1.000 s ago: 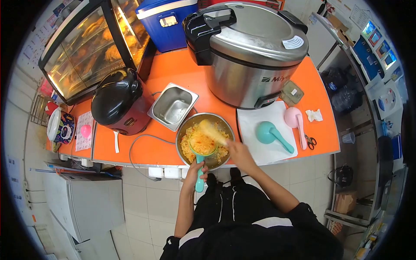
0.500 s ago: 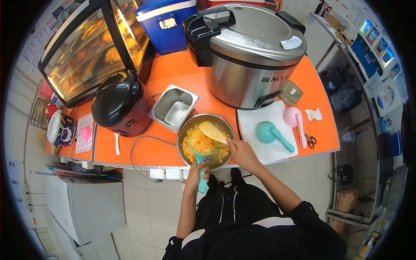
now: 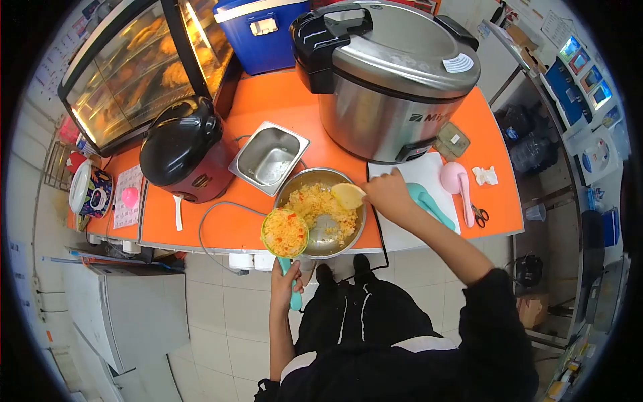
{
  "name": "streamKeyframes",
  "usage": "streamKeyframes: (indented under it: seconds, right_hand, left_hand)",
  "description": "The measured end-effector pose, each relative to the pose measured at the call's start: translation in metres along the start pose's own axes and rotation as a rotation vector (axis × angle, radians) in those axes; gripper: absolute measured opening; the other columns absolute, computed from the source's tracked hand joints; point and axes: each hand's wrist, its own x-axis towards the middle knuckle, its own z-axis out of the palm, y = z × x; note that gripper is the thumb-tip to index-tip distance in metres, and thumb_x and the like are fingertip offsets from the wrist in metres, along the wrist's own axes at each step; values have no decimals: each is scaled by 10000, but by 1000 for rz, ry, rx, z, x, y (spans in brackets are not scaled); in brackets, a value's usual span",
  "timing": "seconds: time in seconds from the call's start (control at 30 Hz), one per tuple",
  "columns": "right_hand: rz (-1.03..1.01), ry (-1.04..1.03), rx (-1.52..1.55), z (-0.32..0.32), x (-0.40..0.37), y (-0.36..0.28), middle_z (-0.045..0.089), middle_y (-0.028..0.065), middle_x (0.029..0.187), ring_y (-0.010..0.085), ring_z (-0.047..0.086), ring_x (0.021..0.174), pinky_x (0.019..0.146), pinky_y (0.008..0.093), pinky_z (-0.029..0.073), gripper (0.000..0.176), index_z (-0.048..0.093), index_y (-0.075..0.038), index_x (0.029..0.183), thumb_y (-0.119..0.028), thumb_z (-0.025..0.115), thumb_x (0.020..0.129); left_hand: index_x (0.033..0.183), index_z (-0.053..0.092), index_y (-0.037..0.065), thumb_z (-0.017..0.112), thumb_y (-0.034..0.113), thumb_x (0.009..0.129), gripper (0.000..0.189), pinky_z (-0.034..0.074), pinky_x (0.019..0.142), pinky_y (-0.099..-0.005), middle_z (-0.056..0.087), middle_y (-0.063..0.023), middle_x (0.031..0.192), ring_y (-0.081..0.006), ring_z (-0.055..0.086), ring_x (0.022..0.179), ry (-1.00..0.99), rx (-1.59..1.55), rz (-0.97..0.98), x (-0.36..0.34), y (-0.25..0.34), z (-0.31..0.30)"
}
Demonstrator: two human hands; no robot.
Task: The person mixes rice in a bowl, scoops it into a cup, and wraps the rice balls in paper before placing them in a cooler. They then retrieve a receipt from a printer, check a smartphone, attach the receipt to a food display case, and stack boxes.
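Observation:
My left hand (image 3: pixel 286 281) is closed around the teal handle of a rice scoop (image 3: pixel 295 299). Its round cup is heaped with orange-yellow fried rice (image 3: pixel 284 233) and hangs over the front left rim of a steel mixing bowl (image 3: pixel 328 231). More rice (image 3: pixel 308 201) lies inside that bowl, with bare metal showing toward the front. In my right hand (image 3: pixel 390 193) is a pale yellow rice paddle (image 3: pixel 348 195), its blade over the bowl's right side; the fingers wrap its handle. Partly behind my right forearm, a second teal scoop (image 3: pixel 432 209) rests on a white sheet.
A steel pan (image 3: pixel 268 157) stands behind the bowl. A large steel rice cooker (image 3: pixel 395 87), a smaller black-and-red cooker (image 3: pixel 181 151) and a food display case (image 3: pixel 134 74) surround the work area. At right lie a pink scoop (image 3: pixel 455 179) and scissors (image 3: pixel 480 216).
The filled scoop has moved left and toward me, from above the bowl's middle to its front left rim. My right hand has drawn the paddle off the scoop, to the right.

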Motion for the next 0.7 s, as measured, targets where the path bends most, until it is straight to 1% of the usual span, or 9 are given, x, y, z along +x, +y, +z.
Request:
streamKeyframes:
  seconds: [0.07, 0.13, 0.17, 0.27, 0.33, 0.43, 0.6, 0.67, 0.7]
  right_hand:
    - [-146, 131, -214, 3, 16, -12, 587, 26, 592, 175, 579, 583, 592, 367, 350, 163, 604, -140, 700, -295, 578, 742]
    - [-98, 44, -258, -1, 30, -33, 588, 22, 593, 176, 580, 583, 592, 371, 340, 140, 612, -140, 696, -273, 590, 734]
    - [-39, -48, -301, -2, 35, -39, 590, 19, 594, 178, 580, 583, 591, 376, 329, 118, 620, -140, 692, -252, 602, 725]
    - [-68, -182, -319, 8, 51, -35, 617, -1, 701, 170, 593, 650, 614, 354, 354, 84, 640, -140, 746, -146, 561, 716]
    - [-97, -167, -251, 12, 58, -15, 621, 9, 717, 178, 597, 662, 609, 349, 366, 91, 642, -133, 753, -158, 569, 706]
    - [-156, -230, -168, 6, 66, -4, 625, 32, 742, 191, 605, 690, 599, 341, 392, 125, 645, -117, 765, -191, 584, 685]
    - [-251, -272, -178, 14, 68, -8, 627, 69, 764, 214, 609, 725, 593, 361, 427, 198, 646, -95, 783, -251, 603, 668]
    - [-244, -283, 18, 19, 67, -9, 624, 100, 751, 257, 603, 738, 645, 384, 435, 242, 653, -105, 808, -317, 636, 693]
    - [-246, -282, 17, 23, 68, -9, 624, 100, 751, 257, 603, 738, 645, 384, 435, 242, 653, -105, 808, -317, 636, 693]
  left_hand:
    - [1024, 366, 80, 526, 150, 824, 265, 332, 328, -196, 431, -33, 669, -58, 322, 364, 27, -8, -16, 1, -13, -6]
    - [986, 369, 88, 516, 156, 834, 222, 316, 334, -180, 411, -9, 656, -49, 326, 374, 58, -171, -16, 1, -23, -1]
    - [1072, 359, 82, 503, 181, 845, 286, 319, 343, -174, 502, -55, 798, -45, 321, 378, 90, -177, -24, 1, -30, 0]
    - [1190, 308, 88, 477, 190, 858, 386, 323, 354, -168, 522, -111, 1036, -40, 318, 384, 212, -209, 36, -5, -34, 11]
    - [1165, 322, 85, 508, 196, 847, 386, 352, 363, -186, 516, -79, 996, -63, 346, 397, 232, -239, 21, -3, -33, 8]
    - [1208, 300, 82, 480, 211, 861, 411, 340, 359, -180, 458, -145, 1203, -51, 316, 383, 127, -300, 48, 1, -29, 6]
    - [1225, 287, 90, 471, 221, 868, 423, 323, 355, -170, 470, -158, 1183, -42, 299, 371, 95, -328, 37, 9, -30, -4]
    - [1233, 279, 94, 468, 226, 870, 430, 319, 355, -167, 473, -166, 1179, -39, 295, 367, 91, -336, 20, 11, -29, -8]
    - [1150, 327, 95, 464, 228, 870, 338, 309, 345, -155, 485, -174, 1148, -27, 296, 365, 79, -355, 24, 11, -28, -8]
